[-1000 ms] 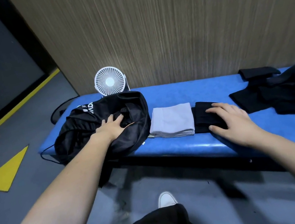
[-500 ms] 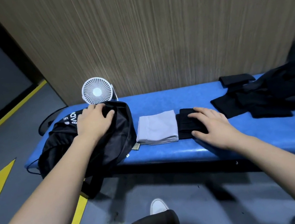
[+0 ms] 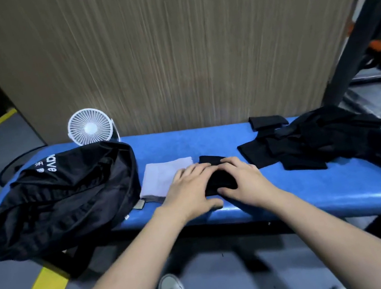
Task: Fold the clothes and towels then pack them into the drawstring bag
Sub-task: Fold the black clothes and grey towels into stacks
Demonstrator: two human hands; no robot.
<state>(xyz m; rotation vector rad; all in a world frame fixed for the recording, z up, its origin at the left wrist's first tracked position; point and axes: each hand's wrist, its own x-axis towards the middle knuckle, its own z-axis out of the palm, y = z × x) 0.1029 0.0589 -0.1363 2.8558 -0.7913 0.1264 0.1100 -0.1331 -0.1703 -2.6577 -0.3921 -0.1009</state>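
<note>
Now both hands meet on the folded black garment [image 3: 216, 177] at the front of the blue bench [image 3: 294, 200]. The left hand [image 3: 190, 192], which half a second ago lay on the drawstring bag [image 3: 67, 197], has crossed over and settled on the garment's near-left side, fingers spread and partly overlapping the folded grey towel [image 3: 162, 176] just beyond its knuckles. The right hand [image 3: 243, 178] remains where it was, flat on the garment's other side, thumb tucked along the near edge. Neither hand is closed; both look like open palms pressing or cupping the cloth, though whether the fingertips have curled under it cannot be told.

The bag lies slumped and untouched well to the left of the left hand, its mouth facing the towel, with a small white fan [image 3: 90, 125] behind it. Off to the right of the right hand sits a loose heap of black clothes [image 3: 329, 136], not yet folded.

That shift probably means the bag has been readied and this 1 folded piece is about to be lifted with 2 hands and carried leftward into it.
</note>
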